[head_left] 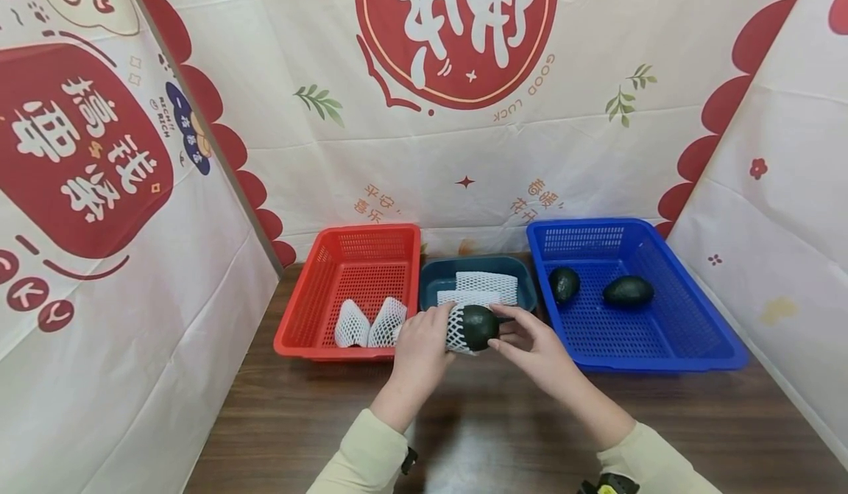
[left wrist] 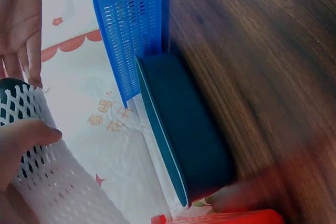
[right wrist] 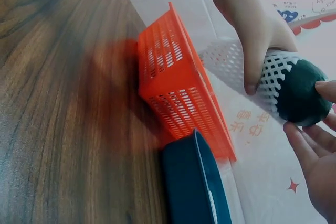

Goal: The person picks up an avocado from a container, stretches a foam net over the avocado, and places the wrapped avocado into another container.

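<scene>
A dark green avocado [head_left: 481,327] sits partly inside a white foam net sleeve [head_left: 457,327], its bare end facing right. My left hand [head_left: 422,343] grips the net around the fruit, with the thumb pressed on the mesh in the left wrist view. Fingertips of my right hand [head_left: 538,347] hold the bare end of the avocado [right wrist: 303,94]; in the right wrist view the thumb and fingers lie on its skin. The loose part of the net [left wrist: 68,187] extends past my left hand, away from the fruit.
A red basket [head_left: 301,295] at left holds netted items [head_left: 387,323]. Behind the hands, a dark teal tray [head_left: 430,267] holds white foam nets [head_left: 486,283]. The blue basket [head_left: 689,295] at right contains two avocados [head_left: 628,291]. Printed cloth walls surround the wooden table [head_left: 490,435].
</scene>
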Demonstrator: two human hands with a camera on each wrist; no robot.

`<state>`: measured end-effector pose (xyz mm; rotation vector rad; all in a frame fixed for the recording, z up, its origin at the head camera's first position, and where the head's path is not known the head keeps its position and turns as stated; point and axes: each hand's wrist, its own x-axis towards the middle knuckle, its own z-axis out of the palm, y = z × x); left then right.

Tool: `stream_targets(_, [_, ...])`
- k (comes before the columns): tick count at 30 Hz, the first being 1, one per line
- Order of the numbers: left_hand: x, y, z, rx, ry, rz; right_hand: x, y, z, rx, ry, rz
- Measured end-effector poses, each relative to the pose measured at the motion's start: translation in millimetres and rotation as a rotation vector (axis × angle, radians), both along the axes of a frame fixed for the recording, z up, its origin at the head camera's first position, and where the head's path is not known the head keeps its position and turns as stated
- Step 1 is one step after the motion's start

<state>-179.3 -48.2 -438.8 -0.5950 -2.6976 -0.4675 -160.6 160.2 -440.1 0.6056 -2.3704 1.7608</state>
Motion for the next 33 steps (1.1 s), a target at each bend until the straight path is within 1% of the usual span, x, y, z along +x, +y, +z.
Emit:
stream_targets(2, [0.9,0.1,1.6,0.007,-0.006,0.001,-0.3,1,-1.2,-0.014,0.01,0.004])
stream_targets(6, [2.5,2.6,2.6,0.012,0.006,-0.01,0.4,1,-0.4,0.016,0.042,-0.036])
stream_targets(11, [4.3,6.7,0.1,0.01,0.066,-0.033,2.5,-1,-1.3,0.068,0.061,-0.079])
stream_targets(14, [5.8,8.7,-0.4,0.005,0.104,-0.041,3.4,-3,-3.7,0.054,0.06,-0.08])
stream_targets(17, [7.1,10.3,0.3,-0.001,0.121,-0.044,4.7,-6,-4.9,0.073,0.075,-0.108])
stream_targets(20, [8.7,12.1,2.1,-0.002,0.138,-0.044,6.0,-7,-4.5,0.117,0.089,-0.152])
stream_targets(23, [9.9,13.9,3.7,-0.005,0.169,-0.048,6.5,-8,-4.1,0.153,0.104,-0.19])
stream_targets(30, [12.2,18.1,4.0,0.012,0.232,-0.064,5.9,-11,-7.5,0.18,0.148,-0.218])
stream_targets(33, [13.8,19.2,2.5,0.011,0.236,-0.07,7.0,-12,-9.6,0.194,0.148,-0.227])
